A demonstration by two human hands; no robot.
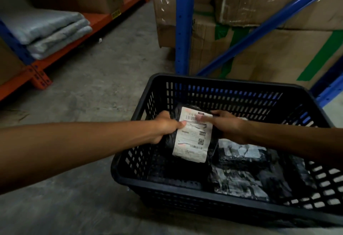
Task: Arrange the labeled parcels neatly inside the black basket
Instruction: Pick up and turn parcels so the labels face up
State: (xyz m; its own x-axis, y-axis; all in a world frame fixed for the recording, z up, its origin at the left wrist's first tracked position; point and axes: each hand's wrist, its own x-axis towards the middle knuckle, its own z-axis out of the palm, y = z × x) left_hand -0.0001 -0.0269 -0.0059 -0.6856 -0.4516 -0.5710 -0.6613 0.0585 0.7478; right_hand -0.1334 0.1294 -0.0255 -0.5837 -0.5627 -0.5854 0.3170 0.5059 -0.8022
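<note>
Both hands grip one parcel: left hand (167, 126) closed on its left edge with the thumb over the label, right hand (227, 126) closed on its upper right edge. Parcel (192, 134), black wrap with a white label (193, 138) facing up, is held over the left half of the black basket (213, 84), inside the rim; whether it touches the bottom, cannot tell. Two-handed hold likely serves to keep the soft wrap flat and label-up while lowering. Other parcels (241, 177) lie along the right half of the basket, so the free left half looks like the intended slot. Basket stands on the concrete floor (104, 71) beside a blue rack (181, 24) of cardboard boxes (278, 52).
</note>
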